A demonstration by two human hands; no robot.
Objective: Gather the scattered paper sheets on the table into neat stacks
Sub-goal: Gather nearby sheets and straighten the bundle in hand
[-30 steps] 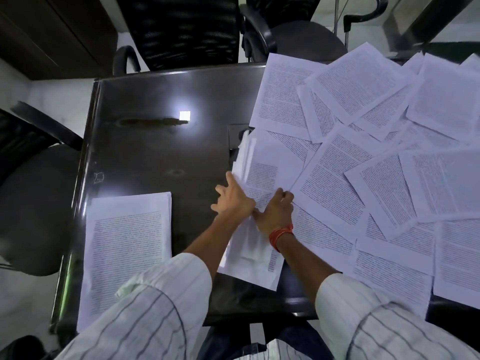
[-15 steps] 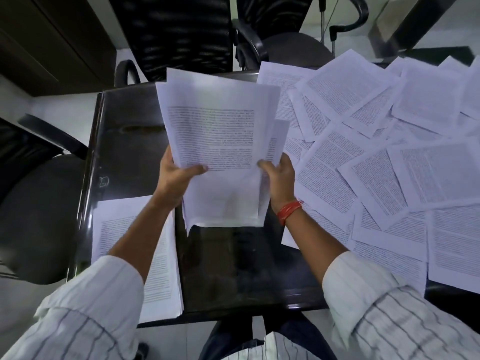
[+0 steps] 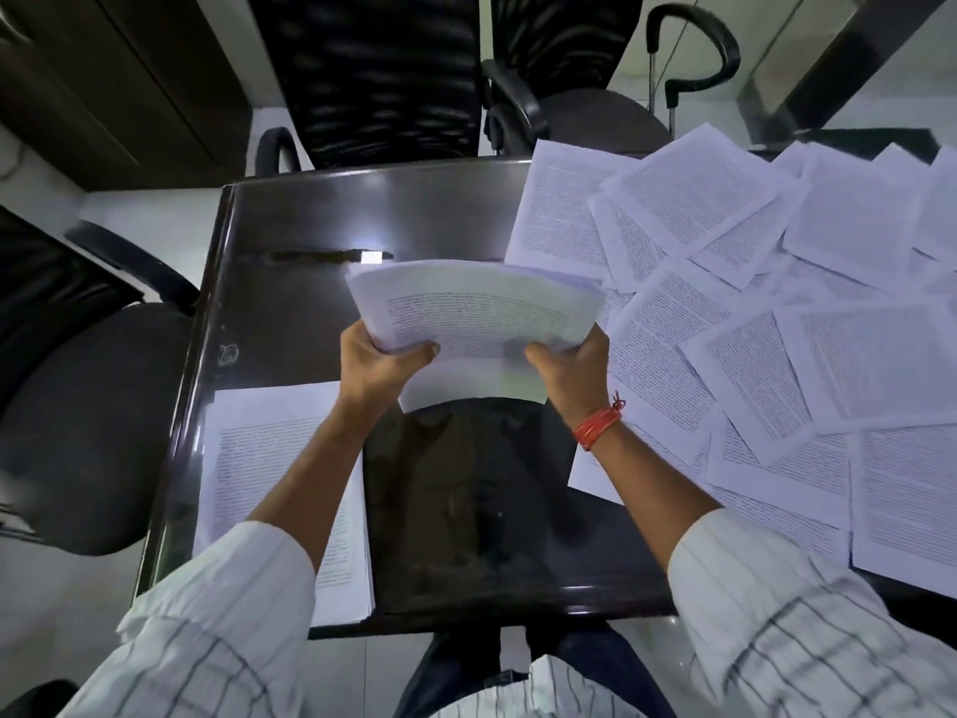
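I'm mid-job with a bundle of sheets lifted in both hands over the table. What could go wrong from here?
1. The bundle is gripped only at its near corners by the left hand and right hand, and it bows; loose sheets could slide out.
2. The right forearm hangs over the scattered sheets; swinging across may drag them.
3. The finished stack lies at the table edge; setting the bundle down carelessly could push it off.

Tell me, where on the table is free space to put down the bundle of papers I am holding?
Bare dark table lies between the neat stack at the left and the scattered sheets at the right, and further back behind the bundle. The right side is crowded with overlapping pages.
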